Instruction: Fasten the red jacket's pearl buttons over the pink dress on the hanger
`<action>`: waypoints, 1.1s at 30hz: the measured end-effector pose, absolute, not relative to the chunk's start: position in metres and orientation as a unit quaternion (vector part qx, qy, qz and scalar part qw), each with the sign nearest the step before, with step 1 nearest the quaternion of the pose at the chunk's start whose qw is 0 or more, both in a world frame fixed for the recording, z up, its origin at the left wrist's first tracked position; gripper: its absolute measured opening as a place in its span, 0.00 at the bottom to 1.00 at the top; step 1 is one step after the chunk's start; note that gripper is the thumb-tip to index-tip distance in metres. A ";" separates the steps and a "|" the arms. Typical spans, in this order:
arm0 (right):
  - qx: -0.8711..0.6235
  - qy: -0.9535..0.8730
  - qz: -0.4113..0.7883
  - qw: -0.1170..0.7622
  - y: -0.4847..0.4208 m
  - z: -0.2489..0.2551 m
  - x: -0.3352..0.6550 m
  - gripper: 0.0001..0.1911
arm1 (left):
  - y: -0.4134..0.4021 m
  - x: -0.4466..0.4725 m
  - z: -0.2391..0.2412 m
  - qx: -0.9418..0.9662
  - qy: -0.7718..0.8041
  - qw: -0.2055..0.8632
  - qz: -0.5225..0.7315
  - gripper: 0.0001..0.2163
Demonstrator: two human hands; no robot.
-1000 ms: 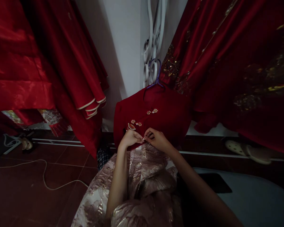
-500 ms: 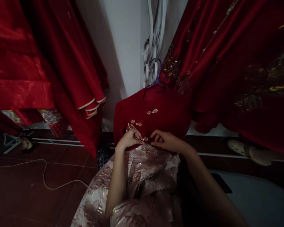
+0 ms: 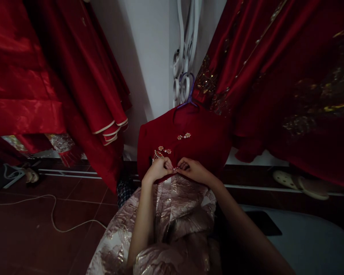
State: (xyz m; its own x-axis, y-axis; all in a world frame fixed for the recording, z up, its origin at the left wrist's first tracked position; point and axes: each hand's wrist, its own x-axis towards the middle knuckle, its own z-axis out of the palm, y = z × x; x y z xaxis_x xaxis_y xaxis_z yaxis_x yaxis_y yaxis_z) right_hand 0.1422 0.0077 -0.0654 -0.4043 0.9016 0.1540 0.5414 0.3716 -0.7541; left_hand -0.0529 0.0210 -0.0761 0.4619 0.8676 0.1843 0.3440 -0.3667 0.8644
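Note:
A dark red jacket hangs on a purple hanger, its front facing me. Jewelled flower clasps with pearls sit on the chest, and a beaded ornament lies to the left. At the lower front, my left hand pinches one side of a small jewelled clasp. My right hand pinches the clasp's other side, thumb and fingertips nearly meeting the left ones. Below the hands spreads a pink brocade skirt with metallic thread. The fingers partly hide the clasp.
Red garments hang at the left, and a red gown with gold sequins hangs at the right. A white scrolled metal stand rises behind the hanger. A cable crosses the tiled floor. A pale clog and a dark flat object are at right.
My right hand has moved left and closed its fingertips on the jewelled clasp, meeting my left hand. The left hand has stayed nearly in place.

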 end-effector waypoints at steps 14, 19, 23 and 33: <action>-0.451 -0.757 0.379 0.283 0.006 -0.054 0.149 0.08 | 0.026 -0.056 -0.076 0.601 0.411 0.529 0.435 0.17; -0.398 -0.762 0.459 0.222 -0.001 -0.037 0.159 0.07 | 0.034 -0.042 -0.079 0.432 0.403 0.566 0.576 0.11; -0.395 -0.767 0.452 0.228 -0.003 -0.035 0.156 0.07 | 0.038 -0.033 -0.082 0.336 0.377 0.616 0.605 0.11; -0.396 -0.778 0.433 0.225 -0.003 -0.040 0.153 0.09 | 0.039 -0.032 -0.082 0.289 0.389 0.617 0.620 0.11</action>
